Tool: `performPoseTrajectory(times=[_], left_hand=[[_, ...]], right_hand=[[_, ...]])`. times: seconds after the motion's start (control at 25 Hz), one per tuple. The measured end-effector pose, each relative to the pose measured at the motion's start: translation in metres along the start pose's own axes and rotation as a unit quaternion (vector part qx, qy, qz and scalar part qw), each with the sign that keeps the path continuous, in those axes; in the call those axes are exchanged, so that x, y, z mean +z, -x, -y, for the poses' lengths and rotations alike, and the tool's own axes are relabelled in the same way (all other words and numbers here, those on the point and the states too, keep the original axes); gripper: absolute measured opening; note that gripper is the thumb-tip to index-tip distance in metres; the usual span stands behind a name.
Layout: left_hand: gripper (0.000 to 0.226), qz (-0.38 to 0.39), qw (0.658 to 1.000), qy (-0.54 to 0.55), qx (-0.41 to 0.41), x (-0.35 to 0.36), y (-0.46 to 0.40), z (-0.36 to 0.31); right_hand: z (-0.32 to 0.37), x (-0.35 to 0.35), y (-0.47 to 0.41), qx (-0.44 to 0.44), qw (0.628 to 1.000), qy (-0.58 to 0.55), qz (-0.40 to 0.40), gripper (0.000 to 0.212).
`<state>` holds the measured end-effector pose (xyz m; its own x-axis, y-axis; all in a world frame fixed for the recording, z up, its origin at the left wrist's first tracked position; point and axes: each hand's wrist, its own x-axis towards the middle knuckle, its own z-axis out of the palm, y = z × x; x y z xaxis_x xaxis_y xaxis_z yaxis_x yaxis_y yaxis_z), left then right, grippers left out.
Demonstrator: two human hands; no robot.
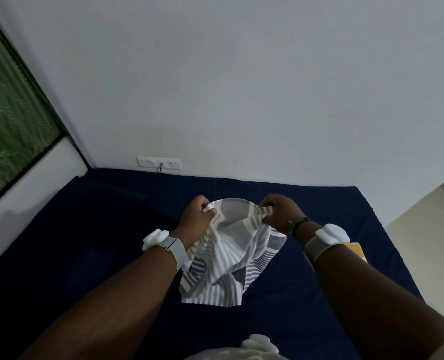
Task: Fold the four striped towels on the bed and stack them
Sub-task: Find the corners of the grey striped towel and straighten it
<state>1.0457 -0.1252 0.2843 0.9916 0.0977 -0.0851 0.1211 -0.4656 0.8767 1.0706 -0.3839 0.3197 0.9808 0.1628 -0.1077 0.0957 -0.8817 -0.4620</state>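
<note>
Two hands pinching striped towel [231, 258] top corners, left fingers [206, 207], right fingers [266, 206]

One striped towel [226, 253], two hands, two wristbands, one bed [85, 229].

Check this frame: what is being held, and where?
A striped towel, pinched at its top edge by the left hand and right hand.

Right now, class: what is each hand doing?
Left hand: closed, pinching one top corner of the grey-and-white striped cloth towel.
Right hand: closed, pinching the towel's other top corner.
</note>
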Motion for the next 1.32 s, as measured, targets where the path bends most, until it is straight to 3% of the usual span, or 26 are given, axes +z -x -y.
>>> performPoseTrajectory(times=[0.12,0.2,0.24,0.32,0.4,0.44,0.6,0.8,0.96,1.04,1.2,1.32], left_hand=[[0.010,0.047,0.995,0.047,0.068,-0.001,0.002,-0.030],[0.007,0.100,0.986,0.056,0.124,-0.002,0.006,-0.053],[0.006,0.120,0.980,0.045,0.151,-0.002,0.007,-0.063],[0.006,0.131,0.974,0.014,0.186,-0.005,0.009,-0.081],[0.010,0.123,0.975,-0.031,0.182,-0.013,0.004,-0.085],[0.013,0.114,0.977,-0.063,0.168,-0.018,0.001,-0.082],[0.014,0.069,0.985,-0.123,0.101,-0.033,-0.003,-0.060],[0.012,0.008,0.999,-0.029,0.040,-0.037,-0.007,-0.054],[0.007,-0.003,0.997,0.077,0.015,-0.034,-0.006,-0.057],[0.008,-0.015,0.989,0.149,0.004,-0.033,-0.006,-0.058],[0.016,-0.051,0.948,0.313,-0.004,-0.026,-0.012,-0.070],[0.014,-0.030,0.938,0.345,-0.001,-0.019,-0.010,-0.086]], right_hand=[[0.003,-0.010,-0.003,0.037,0.996,-0.015,0.078,0.095],[0.018,-0.014,-0.005,0.008,0.997,0.047,0.064,0.108],[0.027,-0.014,-0.007,-0.035,0.995,0.077,0.047,0.100],[0.043,-0.013,-0.008,-0.119,0.989,0.071,0.048,0.057],[0.051,-0.016,-0.010,-0.136,0.990,-0.010,0.035,0.015],[0.049,-0.018,-0.010,-0.127,0.990,-0.058,0.003,0.007],[0.042,-0.043,-0.014,-0.069,0.971,-0.189,-0.131,0.013],[0.039,-0.067,-0.022,-0.100,0.946,-0.210,-0.226,0.011],[0.036,-0.072,-0.016,-0.070,0.926,-0.262,-0.262,0.012],[0.031,-0.070,-0.018,-0.056,0.932,-0.258,-0.247,0.009],[0.012,-0.056,-0.023,-0.073,0.984,-0.127,-0.101,0.020],[0.016,-0.042,-0.014,-0.072,0.981,-0.177,-0.045,0.028]])
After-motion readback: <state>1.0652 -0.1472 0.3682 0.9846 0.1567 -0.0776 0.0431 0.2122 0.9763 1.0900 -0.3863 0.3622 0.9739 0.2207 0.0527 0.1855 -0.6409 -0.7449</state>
